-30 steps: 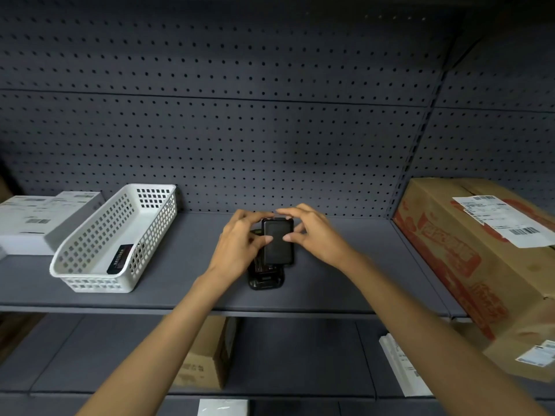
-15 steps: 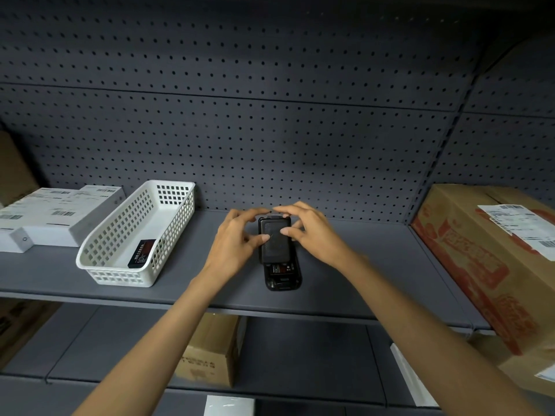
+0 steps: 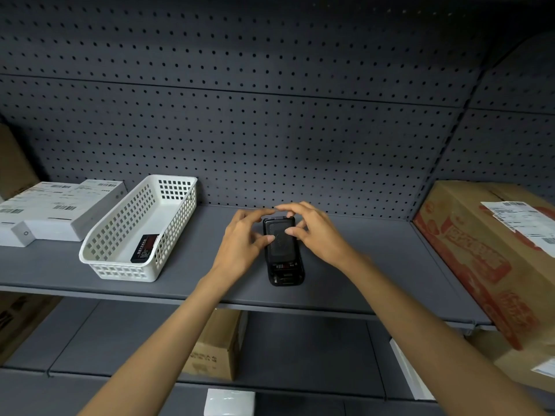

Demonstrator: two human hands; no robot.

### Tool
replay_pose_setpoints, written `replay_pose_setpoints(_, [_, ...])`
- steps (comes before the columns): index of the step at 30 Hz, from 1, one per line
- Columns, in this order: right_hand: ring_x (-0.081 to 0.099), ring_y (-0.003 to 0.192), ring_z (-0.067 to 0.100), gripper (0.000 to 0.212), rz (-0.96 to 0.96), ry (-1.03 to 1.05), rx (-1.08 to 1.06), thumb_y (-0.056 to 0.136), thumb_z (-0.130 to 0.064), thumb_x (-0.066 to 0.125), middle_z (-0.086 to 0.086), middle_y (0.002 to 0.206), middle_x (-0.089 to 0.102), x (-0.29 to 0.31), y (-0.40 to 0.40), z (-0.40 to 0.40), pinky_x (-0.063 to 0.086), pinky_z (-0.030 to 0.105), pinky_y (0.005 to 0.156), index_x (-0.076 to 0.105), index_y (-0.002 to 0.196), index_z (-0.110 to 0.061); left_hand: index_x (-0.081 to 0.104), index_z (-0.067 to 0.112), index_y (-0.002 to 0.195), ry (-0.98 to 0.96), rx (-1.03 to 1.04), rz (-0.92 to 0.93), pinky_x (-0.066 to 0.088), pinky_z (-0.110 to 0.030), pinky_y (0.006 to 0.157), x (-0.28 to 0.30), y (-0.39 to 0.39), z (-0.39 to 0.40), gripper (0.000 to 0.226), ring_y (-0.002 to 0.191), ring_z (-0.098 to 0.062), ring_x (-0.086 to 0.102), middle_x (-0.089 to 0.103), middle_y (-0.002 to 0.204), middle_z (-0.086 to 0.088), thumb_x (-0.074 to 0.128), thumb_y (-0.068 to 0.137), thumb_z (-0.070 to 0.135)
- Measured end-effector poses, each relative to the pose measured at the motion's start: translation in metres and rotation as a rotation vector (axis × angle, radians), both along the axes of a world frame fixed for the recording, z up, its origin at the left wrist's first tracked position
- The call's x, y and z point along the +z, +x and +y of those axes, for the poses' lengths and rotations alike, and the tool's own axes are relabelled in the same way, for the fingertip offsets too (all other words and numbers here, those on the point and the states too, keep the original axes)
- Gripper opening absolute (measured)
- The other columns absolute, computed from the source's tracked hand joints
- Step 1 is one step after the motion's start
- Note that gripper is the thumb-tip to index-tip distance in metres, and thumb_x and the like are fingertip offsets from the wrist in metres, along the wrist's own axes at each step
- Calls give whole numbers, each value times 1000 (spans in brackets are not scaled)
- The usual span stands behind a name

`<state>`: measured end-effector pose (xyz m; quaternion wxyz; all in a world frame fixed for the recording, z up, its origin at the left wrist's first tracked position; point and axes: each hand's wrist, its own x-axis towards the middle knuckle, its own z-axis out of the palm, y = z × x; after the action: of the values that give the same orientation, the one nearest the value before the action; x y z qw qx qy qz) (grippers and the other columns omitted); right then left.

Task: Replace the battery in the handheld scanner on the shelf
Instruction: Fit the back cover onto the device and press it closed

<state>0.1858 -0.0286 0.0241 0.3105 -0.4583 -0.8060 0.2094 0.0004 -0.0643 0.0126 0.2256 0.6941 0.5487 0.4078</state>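
Observation:
The black handheld scanner lies face down on the grey shelf, near its middle. A black rectangular piece, battery or back cover, I cannot tell which, rests on the scanner's upper back. Below it the compartment shows a red and white label. My left hand grips the piece from the left, thumb on its face. My right hand grips it from the right, index finger on its top edge. A second black battery with a red label lies in the white basket.
White flat boxes with barcode labels sit left of the basket. A large brown carton fills the shelf's right end. Pegboard forms the back wall. The lower shelf holds a small cardboard box and white boxes.
The black piece has come down from a raised, tilted hold to lie flatter against the scanner's back. Both hands stayed on it. My view has shifted, bringing the basket closer to the middle.

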Motion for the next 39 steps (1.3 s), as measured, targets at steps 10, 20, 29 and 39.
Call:
replay_pose_setpoints(10, [55, 66, 4, 47, -29, -33, -27, 91, -7, 63, -3, 115, 54, -16, 11, -5, 55, 34, 85, 54, 134, -25, 56, 29, 132, -30, -32, 31, 47, -18, 82, -10, 8, -3, 50, 75, -13, 67, 50, 113, 1, 72, 87, 15])
replay_pose_setpoints(20, [60, 72, 2, 50, -19, -36, -24, 90, -5, 63, -3, 122, 55, -18, 8, -6, 55, 33, 89, 53, 135, -25, 56, 27, 134, -16, -24, 25, 43, -11, 78, -11, 7, -6, 50, 75, -8, 65, 50, 110, 1, 71, 87, 16])
replay_pose_setpoints(29, [65, 78, 9, 50, -12, -54, -27, 90, -4, 64, -1, 125, 55, -19, 9, -7, 56, 32, 88, 53, 134, -24, 58, 28, 131, -9, 2, 81, 45, -22, 82, -16, 6, -4, 47, 82, -17, 61, 46, 95, -3, 71, 87, 20])
replay_pose_setpoints(39, [61, 74, -1, 51, 4, -72, -36, 91, -5, 63, 1, 127, 55, -23, 12, -8, 49, 15, 80, 51, 137, -22, 55, 27, 134, 16, 21, 77, 44, -21, 81, -19, 9, 0, 53, 84, -18, 58, 48, 93, -2, 74, 85, 19])
